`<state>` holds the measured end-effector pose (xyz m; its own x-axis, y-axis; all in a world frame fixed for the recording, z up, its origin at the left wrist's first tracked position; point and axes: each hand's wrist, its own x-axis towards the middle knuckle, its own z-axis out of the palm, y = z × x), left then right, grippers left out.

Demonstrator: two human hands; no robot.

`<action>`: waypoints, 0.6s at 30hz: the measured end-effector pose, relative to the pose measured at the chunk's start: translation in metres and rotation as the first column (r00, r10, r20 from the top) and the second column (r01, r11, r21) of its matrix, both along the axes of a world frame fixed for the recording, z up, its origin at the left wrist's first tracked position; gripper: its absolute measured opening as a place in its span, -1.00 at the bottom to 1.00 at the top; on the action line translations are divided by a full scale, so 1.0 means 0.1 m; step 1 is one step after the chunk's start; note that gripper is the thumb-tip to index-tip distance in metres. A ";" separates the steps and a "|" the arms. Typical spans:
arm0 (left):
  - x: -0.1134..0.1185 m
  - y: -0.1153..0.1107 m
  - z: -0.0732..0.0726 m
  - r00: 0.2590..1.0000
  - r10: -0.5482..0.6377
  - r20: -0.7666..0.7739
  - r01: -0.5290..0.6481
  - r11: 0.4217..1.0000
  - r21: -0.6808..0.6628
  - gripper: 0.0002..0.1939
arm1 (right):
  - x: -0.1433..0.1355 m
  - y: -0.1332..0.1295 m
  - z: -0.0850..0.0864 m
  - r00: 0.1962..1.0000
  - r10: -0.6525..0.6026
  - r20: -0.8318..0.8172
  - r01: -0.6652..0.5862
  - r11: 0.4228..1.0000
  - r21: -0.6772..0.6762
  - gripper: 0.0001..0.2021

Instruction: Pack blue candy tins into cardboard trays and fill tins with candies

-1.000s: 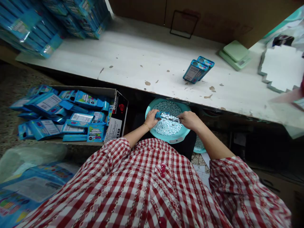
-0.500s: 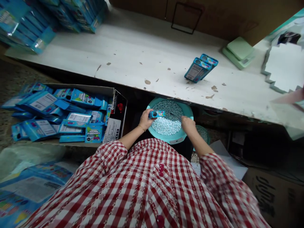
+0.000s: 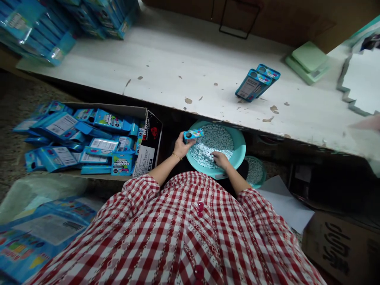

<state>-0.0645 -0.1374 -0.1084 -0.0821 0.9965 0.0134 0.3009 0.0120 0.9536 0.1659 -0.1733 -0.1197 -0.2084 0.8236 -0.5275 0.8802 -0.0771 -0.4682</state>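
Note:
My left hand [image 3: 181,147] is closed around a small blue candy box [image 3: 193,135], tilted over the left part of a turquoise basin [image 3: 240,152]. The basin holds a mass of small pale-blue candies [image 3: 219,136]. Inside the basin's near side, the fingers of my right hand [image 3: 221,160] are closed on what looks like a small scoop [image 3: 205,151], low among the candies. Its outline blends with them, so its full shape is hidden.
On the white table [image 3: 166,79] stand two blue boxes [image 3: 252,85] and a green scale [image 3: 308,63]. A carton [image 3: 154,146] full of blue boxes sits at left. A smaller basin [image 3: 255,172] of candies is at right, by white paper [image 3: 285,202].
My right hand has moved left and down, bringing the tool from the basin's right side to its near middle. My left hand has raised and tilted the candy box slightly.

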 end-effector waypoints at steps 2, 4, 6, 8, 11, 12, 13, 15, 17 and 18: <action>-0.02 0.01 0.00 1.000 0.008 -0.007 -0.008 1.000 0.023 -0.60 | 0.09 -0.03 0.08 0.999 -0.024 -0.021 0.024 1.000 0.006 -0.67; -0.02 0.03 0.00 0.999 0.017 -0.035 -0.016 0.999 0.037 -0.59 | 0.20 -0.06 0.23 0.994 -0.063 -0.086 0.065 0.998 0.017 -0.67; 0.00 0.03 0.00 0.997 -0.001 -0.074 0.004 0.999 0.047 -0.58 | 0.30 -0.09 0.43 0.974 -0.091 -0.206 0.100 0.994 0.036 -0.67; 0.04 0.03 0.00 0.992 -0.048 -0.116 0.056 0.996 0.066 -0.58 | 0.37 -0.09 0.68 0.947 -0.085 -0.311 0.107 0.993 0.055 -0.68; 0.14 0.00 0.02 0.968 -0.134 -0.212 0.158 0.982 0.101 -0.62 | 0.35 -0.03 1.07 0.959 -0.010 -0.284 0.033 0.997 0.074 -0.68; 0.17 -0.01 0.03 0.956 -0.158 -0.247 0.189 0.976 0.107 -0.64 | 0.31 0.00 1.19 0.973 0.021 -0.229 -0.003 0.997 0.079 -0.68; 0.19 -0.03 0.04 0.943 -0.181 -0.280 0.219 0.970 0.109 -0.65 | 0.26 0.03 1.31 0.986 0.055 -0.158 -0.042 0.995 0.089 -0.68; 0.24 -0.05 0.05 0.916 -0.218 -0.336 0.267 0.958 0.106 -0.68 | 0.15 0.10 1.52 0.993 0.116 0.017 -0.117 0.988 0.105 -0.68; 0.27 -0.07 0.06 0.893 -0.246 -0.376 0.303 0.948 0.098 -0.69 | 0.02 0.17 1.66 0.970 0.164 0.182 -0.185 0.977 0.106 -0.66; 0.28 -0.07 0.06 0.885 -0.257 -0.388 0.316 0.944 0.096 -0.70 | -0.04 0.20 1.71 0.951 0.188 0.245 -0.218 0.971 0.102 -0.66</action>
